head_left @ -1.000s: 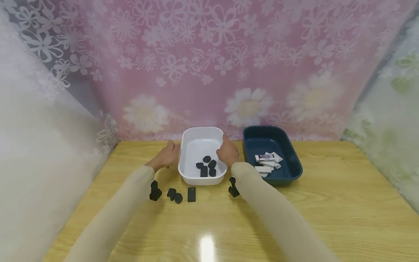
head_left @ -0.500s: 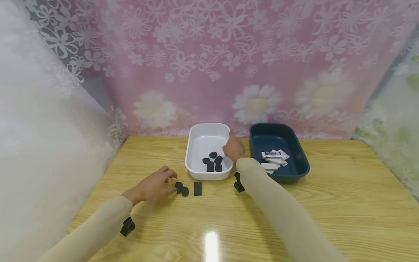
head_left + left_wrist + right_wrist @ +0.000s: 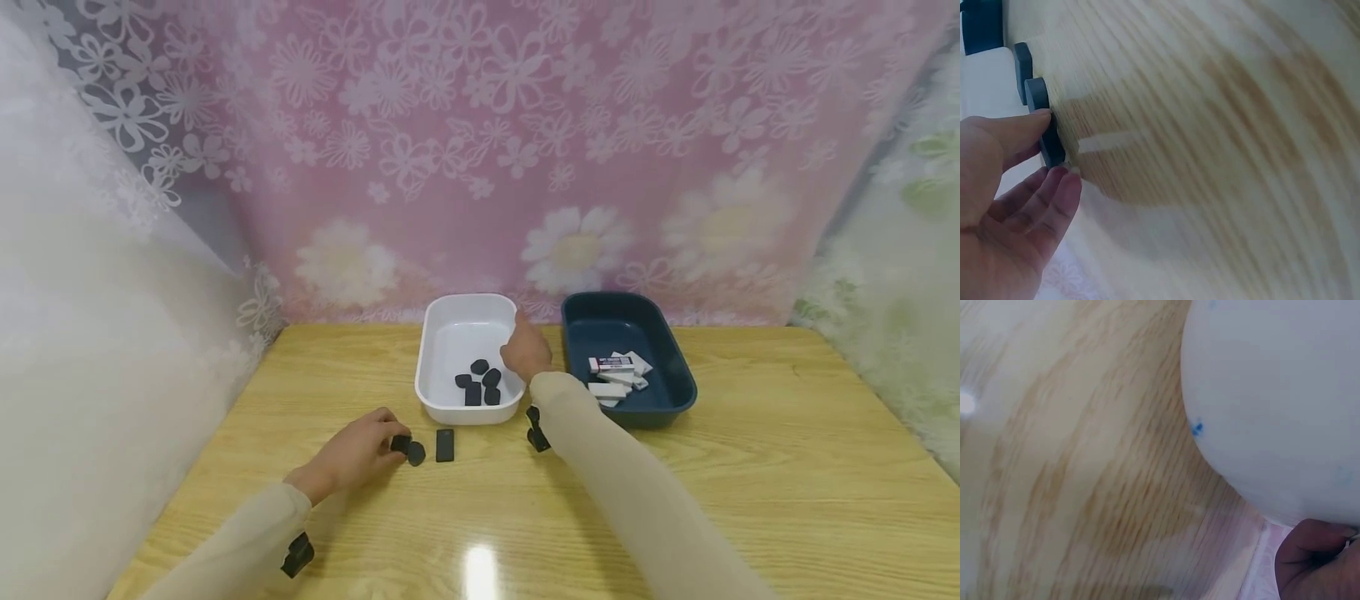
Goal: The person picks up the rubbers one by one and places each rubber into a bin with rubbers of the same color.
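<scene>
In the head view my left hand (image 3: 362,450) is low over the table at the left, thumb and fingertips pinching a small flat black piece (image 3: 401,444). The left wrist view has that dark piece (image 3: 1054,147) between thumb and fingers, its lower side partly hidden. Right beside it lies a round black piece (image 3: 416,453), then a black rectangular piece (image 3: 445,445). My right hand (image 3: 527,348) grips the right rim of a white tray (image 3: 431,342). Several black pieces (image 3: 491,378) lie inside that tray. From the right wrist, curled fingers (image 3: 1300,547) meet the white tray wall (image 3: 1272,406).
A navy tray (image 3: 678,375) stands right of the white one and holds several white erasers (image 3: 611,364). Both trays stand at the back of the wooden table (image 3: 772,467), before a pink flowered curtain (image 3: 480,200). Pale cloth hangs at either side.
My left hand has left the white tray's left side and come nearer and lower to the loose black pieces, where it now pinches one. The right hand stays on the tray's rim.
</scene>
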### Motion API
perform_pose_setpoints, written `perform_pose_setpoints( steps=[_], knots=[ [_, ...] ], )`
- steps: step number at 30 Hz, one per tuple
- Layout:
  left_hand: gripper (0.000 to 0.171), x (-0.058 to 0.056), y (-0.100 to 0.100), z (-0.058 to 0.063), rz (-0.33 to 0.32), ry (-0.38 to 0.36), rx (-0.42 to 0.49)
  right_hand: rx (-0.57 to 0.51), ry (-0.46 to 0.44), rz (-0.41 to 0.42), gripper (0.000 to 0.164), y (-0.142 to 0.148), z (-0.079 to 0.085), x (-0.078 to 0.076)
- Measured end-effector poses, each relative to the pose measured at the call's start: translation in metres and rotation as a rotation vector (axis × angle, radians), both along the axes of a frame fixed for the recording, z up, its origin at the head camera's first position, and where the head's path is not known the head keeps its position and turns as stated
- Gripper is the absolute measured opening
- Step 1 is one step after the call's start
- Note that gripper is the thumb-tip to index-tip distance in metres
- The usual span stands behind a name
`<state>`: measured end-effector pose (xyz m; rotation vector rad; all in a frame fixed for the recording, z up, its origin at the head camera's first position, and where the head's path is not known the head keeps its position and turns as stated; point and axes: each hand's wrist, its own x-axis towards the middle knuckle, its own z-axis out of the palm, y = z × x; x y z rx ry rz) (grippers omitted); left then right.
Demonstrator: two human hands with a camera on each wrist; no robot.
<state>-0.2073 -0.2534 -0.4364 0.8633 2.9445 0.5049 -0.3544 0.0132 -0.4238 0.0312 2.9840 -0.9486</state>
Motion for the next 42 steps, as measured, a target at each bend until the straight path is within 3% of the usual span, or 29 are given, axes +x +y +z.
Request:
perform_pose_setpoints(
  steps=[8, 14, 18, 22, 28, 34, 38, 42],
  knots=[
    [0.029, -0.006, 0.001, 0.004, 0.091, -0.018, 0.107, -0.002, 0.007, -0.024, 0.071, 0.0, 0.003, 0.002],
    [0.029, -0.024, -0.005, 0.03, 0.154, 0.078, 0.27, -0.016, 0.003, -0.034, 0.072, 0.001, -0.001, 0.002],
    [0.031, -0.041, 0.007, 0.047, 0.178, 0.125, 0.31, -0.021, 0.001, -0.039, 0.072, 0.001, -0.003, 0.002],
    [0.032, -0.059, 0.03, 0.052, 0.171, 0.118, 0.241, -0.021, -0.004, -0.038, 0.072, -0.001, -0.004, 0.002],
    [0.025, -0.082, 0.059, 0.044, 0.072, 0.13, 0.052, -0.022, -0.002, -0.037, 0.072, -0.007, -0.006, 0.006],
    [0.01, -0.094, 0.079, 0.036, 0.075, 0.108, -0.153, -0.028, 0.009, -0.039, 0.072, -0.01, -0.004, 0.007],
    [0.01, -0.099, 0.089, 0.033, 0.104, 0.072, -0.184, -0.027, 0.022, -0.047, 0.071, -0.008, -0.004, 0.004],
    [0.015, -0.104, 0.096, 0.029, 0.082, 0.068, -0.248, -0.035, 0.013, -0.053, 0.071, -0.001, -0.007, 0.001]
  ],
)
